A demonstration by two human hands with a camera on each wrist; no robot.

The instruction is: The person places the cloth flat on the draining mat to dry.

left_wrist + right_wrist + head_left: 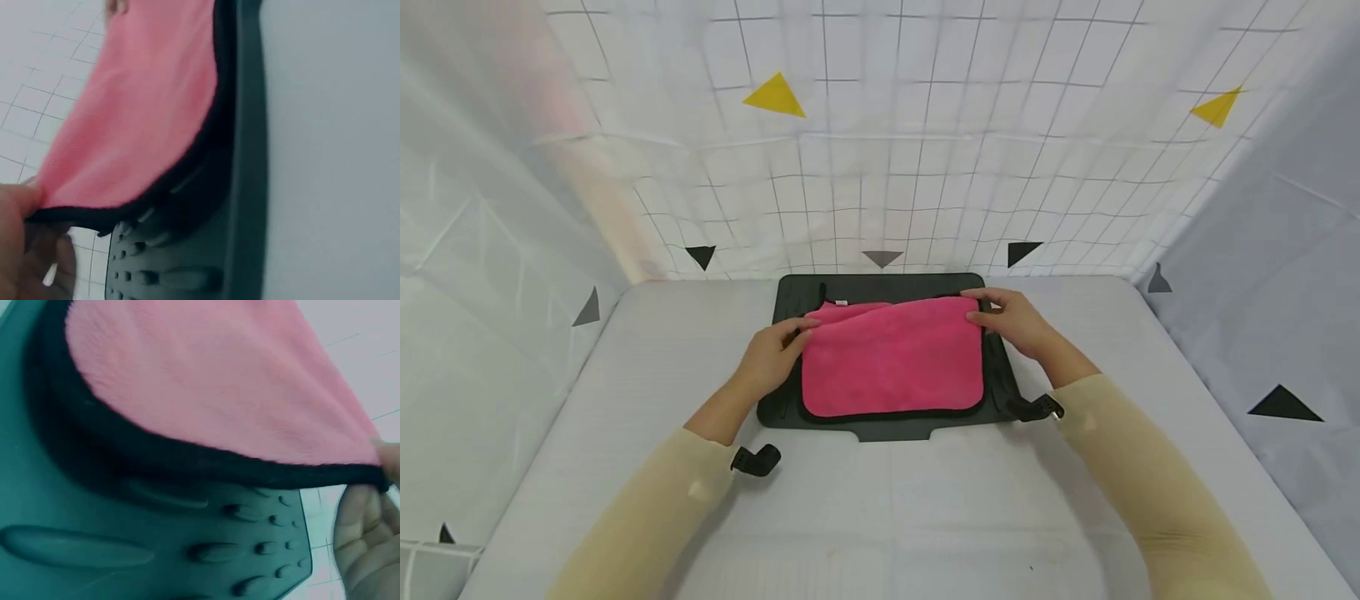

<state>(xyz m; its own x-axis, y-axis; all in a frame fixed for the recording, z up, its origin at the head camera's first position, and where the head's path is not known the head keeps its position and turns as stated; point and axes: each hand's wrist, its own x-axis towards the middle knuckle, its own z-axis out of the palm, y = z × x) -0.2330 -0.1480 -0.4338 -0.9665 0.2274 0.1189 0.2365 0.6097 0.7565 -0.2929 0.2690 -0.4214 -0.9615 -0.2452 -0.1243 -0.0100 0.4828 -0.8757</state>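
Observation:
A pink cloth (891, 362) with black edging lies folded over a dark ridged tray (895, 431). My left hand (769, 358) pinches the cloth's far left corner between thumb and fingers. At the far right corner, my right hand (1017, 323) grips the cloth in the same way. Both wrist views show the held edge of the cloth (134, 112) raised off the tray, its near part lying lower. Beneath the cloth, raised oval bumps of the tray (75, 547) show. A small white tag (841, 302) sticks out at the cloth's back left.
The tray lies on a white table (820, 517), close to its back edge. A white grid-patterned sheet (880, 183) hangs behind, with yellow and black triangles on it. Pale sheets stand at left and right. A black wrist camera (757, 460) is strapped by each sleeve.

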